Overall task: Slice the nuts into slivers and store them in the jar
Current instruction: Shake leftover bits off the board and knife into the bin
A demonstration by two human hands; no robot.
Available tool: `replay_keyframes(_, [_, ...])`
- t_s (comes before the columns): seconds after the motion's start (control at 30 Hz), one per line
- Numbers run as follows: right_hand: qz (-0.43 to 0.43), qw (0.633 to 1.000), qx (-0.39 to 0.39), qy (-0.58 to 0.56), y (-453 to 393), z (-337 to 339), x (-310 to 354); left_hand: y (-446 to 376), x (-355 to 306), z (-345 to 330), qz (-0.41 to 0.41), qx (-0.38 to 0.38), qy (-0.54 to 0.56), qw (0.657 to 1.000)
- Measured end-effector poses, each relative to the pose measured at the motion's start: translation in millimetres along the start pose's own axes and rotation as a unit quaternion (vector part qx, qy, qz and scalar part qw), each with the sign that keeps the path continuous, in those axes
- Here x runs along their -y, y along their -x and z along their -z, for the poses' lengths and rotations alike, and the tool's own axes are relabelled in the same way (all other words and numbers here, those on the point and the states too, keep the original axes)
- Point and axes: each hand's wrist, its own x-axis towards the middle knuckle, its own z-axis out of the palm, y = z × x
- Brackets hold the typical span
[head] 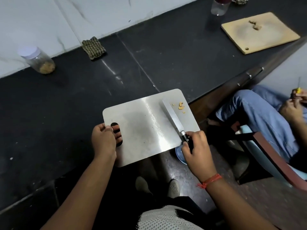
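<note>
Nut slivers (180, 106) lie in a small heap near the far right corner of the metal cutting board (141, 130), just beside the knife (172, 119) blade. Your right hand (195, 146) grips the knife's black handle, the blade lying flat on the board. Your left hand (103, 139) holds the board's left edge, fingers curled through its handle slot. The jar (39, 60), lid on, stands well apart on the black counter (66, 105), by the wall.

Pale nut slivers (181, 106) clustered near steel board's (141, 130) far right corner, lidded jar (39, 60) far left
</note>
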Motion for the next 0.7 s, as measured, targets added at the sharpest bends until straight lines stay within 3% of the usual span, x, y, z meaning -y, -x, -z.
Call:
replay_keyframes(0.33, [-0.052,0.997,-0.053,0.014,42.1,-4.9,-6.5,16.5,22.7,10.3,-0.005,0.048,-0.034,0.998])
replay_keyframes(0.7, [-0.103,0.993,-0.045,0.022,94.5,-0.1,-42.2,42.5,80.8,13.9,0.013,0.087,-0.045,0.995])
